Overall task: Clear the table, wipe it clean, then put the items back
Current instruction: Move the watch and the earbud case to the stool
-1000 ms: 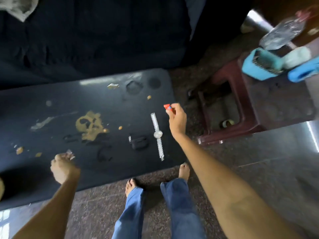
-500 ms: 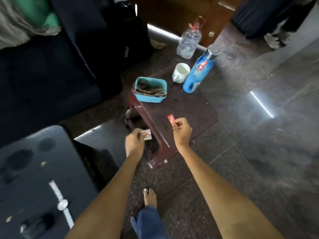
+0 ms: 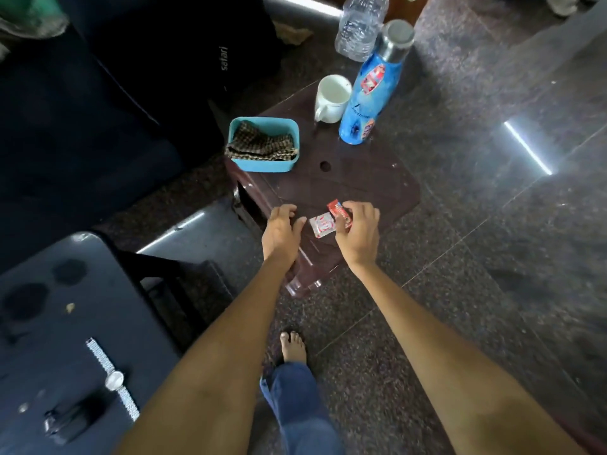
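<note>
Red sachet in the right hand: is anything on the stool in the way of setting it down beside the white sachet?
Nothing visible blocks it. The right hand holds the red sachet just above the brown stool, beside the white sachet. The teal box, mug and blue bottle stand at the far side.

My right hand (image 3: 358,229) pinches a red sachet (image 3: 338,211) over the brown stool (image 3: 371,188). A white-and-red sachet (image 3: 322,226) lies flat there, beside my left hand (image 3: 282,229).
</note>
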Motion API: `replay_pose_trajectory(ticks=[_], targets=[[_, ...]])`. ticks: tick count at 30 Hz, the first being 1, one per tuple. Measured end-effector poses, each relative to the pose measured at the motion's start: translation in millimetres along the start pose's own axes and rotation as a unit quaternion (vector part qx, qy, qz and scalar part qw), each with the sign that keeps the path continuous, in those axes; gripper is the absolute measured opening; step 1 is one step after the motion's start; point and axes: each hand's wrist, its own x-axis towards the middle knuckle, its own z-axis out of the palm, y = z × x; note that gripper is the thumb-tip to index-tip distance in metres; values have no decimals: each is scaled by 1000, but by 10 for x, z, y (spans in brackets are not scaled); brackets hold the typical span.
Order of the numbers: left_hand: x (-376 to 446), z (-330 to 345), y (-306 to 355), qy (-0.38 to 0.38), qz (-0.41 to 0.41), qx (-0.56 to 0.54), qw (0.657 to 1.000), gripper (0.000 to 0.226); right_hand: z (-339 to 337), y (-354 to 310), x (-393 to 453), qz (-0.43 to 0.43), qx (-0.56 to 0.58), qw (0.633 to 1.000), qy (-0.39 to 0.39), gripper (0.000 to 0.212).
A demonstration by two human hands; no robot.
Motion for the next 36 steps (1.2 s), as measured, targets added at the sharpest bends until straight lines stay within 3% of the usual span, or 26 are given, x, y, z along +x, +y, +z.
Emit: replay_pose_trajectory(ticks=[6,16,19,22,30,33,36], targets=[[-526,-421,-591,23,-35,0,999,21,344,-633,-456,-157,-15,987,-23,16],[-2000,-1720,-2835,78,-103,113,985,20,1467,-1805,-2457,-143,75,969,-189,16],[-2408,-2003,-3481,70,-114,168,977,45,1816,-2144,-3023,-132,66,959,-243,21],[-2669,-2089,-3918,-22,-137,202,969,75,2097,-2394,-3450,-108,0,951,-291,35],[-2707,-2093,-4134,-41,-96,205,973,65,2284,-2495,-3668,-15,-22,962,-272,22],[-2695,-2048,-4053,-45,-99,216,970,62,2101,-2349,-3572,43,68,958,-274,20],[-2636,-2018,-3917,-50,-113,222,967,57,1828,-2180,-3322,114,186,952,-216,23]])
